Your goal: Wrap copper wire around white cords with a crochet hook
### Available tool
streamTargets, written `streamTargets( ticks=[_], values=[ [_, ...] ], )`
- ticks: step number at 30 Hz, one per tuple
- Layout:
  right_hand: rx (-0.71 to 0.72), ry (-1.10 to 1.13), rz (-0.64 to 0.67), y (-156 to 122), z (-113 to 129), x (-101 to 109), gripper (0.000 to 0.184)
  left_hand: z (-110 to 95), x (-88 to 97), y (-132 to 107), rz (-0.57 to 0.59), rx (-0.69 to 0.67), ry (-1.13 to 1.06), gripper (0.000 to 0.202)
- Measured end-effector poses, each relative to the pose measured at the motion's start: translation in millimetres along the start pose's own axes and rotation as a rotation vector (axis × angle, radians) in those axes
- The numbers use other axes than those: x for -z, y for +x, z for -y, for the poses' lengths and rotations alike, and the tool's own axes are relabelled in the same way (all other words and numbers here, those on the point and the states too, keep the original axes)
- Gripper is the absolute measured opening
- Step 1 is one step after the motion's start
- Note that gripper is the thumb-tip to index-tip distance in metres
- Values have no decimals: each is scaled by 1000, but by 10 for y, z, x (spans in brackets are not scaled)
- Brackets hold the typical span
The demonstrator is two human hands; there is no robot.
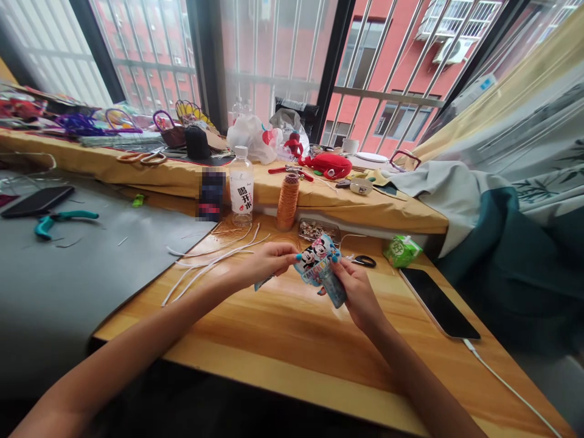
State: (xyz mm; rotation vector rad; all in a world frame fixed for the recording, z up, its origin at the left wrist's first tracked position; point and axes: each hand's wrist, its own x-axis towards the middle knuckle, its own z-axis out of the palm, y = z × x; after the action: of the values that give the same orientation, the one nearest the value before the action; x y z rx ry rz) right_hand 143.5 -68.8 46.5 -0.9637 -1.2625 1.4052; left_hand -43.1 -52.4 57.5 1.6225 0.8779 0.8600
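Both of my hands are raised over the wooden table, around a small light-blue packet [314,258] printed with cartoon mice. My right hand [358,286] grips its right side, thumb on the front; the packet's lower end hangs down grey-blue and partly see-through. At the upper left edge, my left hand [274,263] pinches with thumb and forefinger. A thin bluish piece [263,282] pokes out below the left fingers; I cannot tell whether it belongs to the packet. Just behind the packet lies a clear box [319,230] of small pale pieces.
White cords [210,263] lie left of my hands, near a water bottle [241,188] and an orange thread cone [288,201]. Black-handled scissors [365,261], a green packet [402,250] and a charging phone [438,303] are to the right. Teal pliers [64,222] rest on the grey mat.
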Motion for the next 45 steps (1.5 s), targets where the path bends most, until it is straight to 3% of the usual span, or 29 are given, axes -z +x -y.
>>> streamTargets(
  ticks=[5, 16, 22, 27, 29, 32, 35, 40, 43, 45],
  values=[
    [-78, 91, 30, -40, 52, -26, 22, 44, -4, 18, -58, -36, -18, 27],
    [-109, 194, 122, -69, 91, -27, 21, 123, -12, 72, -159, -107, -75, 25],
    [-124, 166, 117, -62, 93, -13, 19, 116, -22, 75, -131, -48, -70, 27],
    [-90, -11, 106, -37, 57, 1, 24, 2, 27, 60, -253, 29, 163, 32],
    [-78, -138, 147, -34, 36, 2, 29, -37, 44, 49, -255, -56, 270, 26],
    [-67, -332, 268, -49, 10, 6, 34, -33, 51, 33, -144, -192, 360, 22],
    [73, -639, 368, -84, 9, -6, 31, 5, 36, 2, -99, -248, 451, 11],
    [582, -1173, 292, -207, 234, -144, 28, -144, -31, -163, -45, -500, 796, 23],
    [792, -1297, 292, -413, 521, -244, 26, -403, -94, -379, -63, -712, 847, 23],
    [825, -1218, 270, -636, 672, -287, 24, -556, -153, -591, -122, -767, 819, 25]
  ],
)
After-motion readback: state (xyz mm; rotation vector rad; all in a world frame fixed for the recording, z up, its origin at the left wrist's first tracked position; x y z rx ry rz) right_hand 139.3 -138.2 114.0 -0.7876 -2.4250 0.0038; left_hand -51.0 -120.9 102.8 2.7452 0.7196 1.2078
